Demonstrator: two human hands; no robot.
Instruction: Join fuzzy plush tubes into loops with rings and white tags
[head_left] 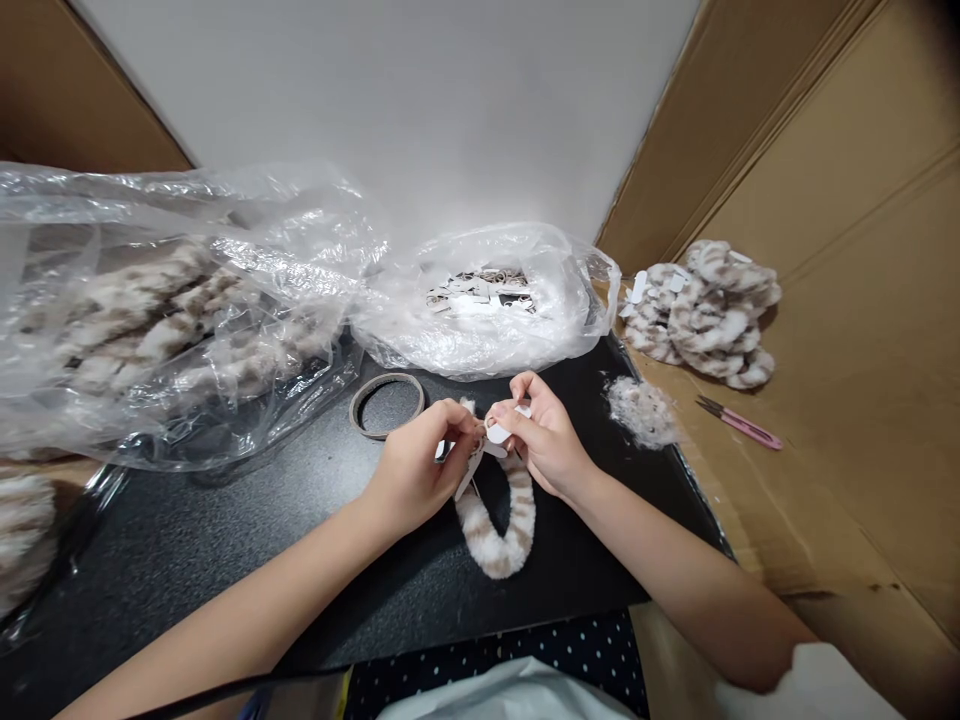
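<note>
A fluffy white and beige striped loop (pixel 498 548) lies on the black table, its upper end under my hands. My left hand (pixel 420 465) pinches something small at the top of the loop, where white tag pieces (pixel 470 472) hang down. Close beside it, my right hand (pixel 547 435) holds a white rounded tag (pixel 510 425) between thumb and fingers. The fingertips of both hands nearly meet, and the small part between them is hard to make out. Just behind my left hand lies a grey-brown ring (pixel 388 378).
A clear bag of striped fluffy pieces (pixel 142 310) covers the left; another bag (pixel 480 345) holds white tags with strings. On the right are a pile of fluffy loops (pixel 712 315), a clump of fluff (pixel 643 412) and pink-handled snips (pixel 742 424) on cardboard.
</note>
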